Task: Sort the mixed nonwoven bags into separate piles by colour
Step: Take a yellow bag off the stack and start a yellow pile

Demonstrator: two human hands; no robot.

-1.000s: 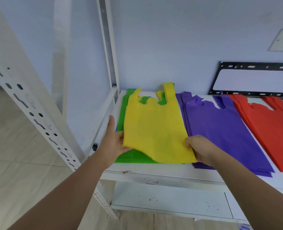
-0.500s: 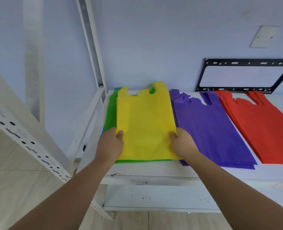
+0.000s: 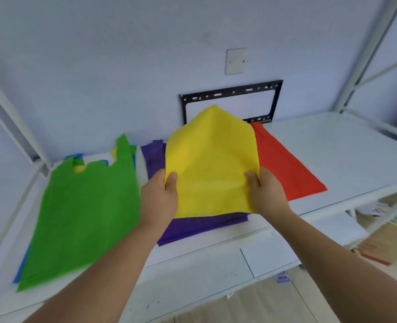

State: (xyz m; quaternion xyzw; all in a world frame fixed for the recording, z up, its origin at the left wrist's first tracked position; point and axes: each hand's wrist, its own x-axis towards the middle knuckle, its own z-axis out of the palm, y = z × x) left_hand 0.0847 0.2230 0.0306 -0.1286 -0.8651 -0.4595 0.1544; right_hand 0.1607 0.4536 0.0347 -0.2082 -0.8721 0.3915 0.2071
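A yellow bag (image 3: 212,164) hangs lifted in the air over the purple pile (image 3: 200,226), its far end drooping away. My left hand (image 3: 161,197) grips its near left corner and my right hand (image 3: 266,192) its near right corner. To the left lies the mixed pile with a green bag (image 3: 83,206) on top; blue and yellow edges peek out beneath it. The red pile (image 3: 283,164) lies to the right, partly hidden behind the yellow bag. All piles rest on the white shelf (image 3: 332,155).
A black metal bracket (image 3: 230,95) is fixed to the wall behind the piles. White rack uprights stand at the far left (image 3: 11,127) and right (image 3: 369,54). A lower shelf (image 3: 269,255) shows below, and wooden floor with scraps (image 3: 376,259) at the right.
Both hands have lifted the yellow bag off the green-topped pile and carried it right, over the purple pile. The view has swung right, showing more bare shelf.
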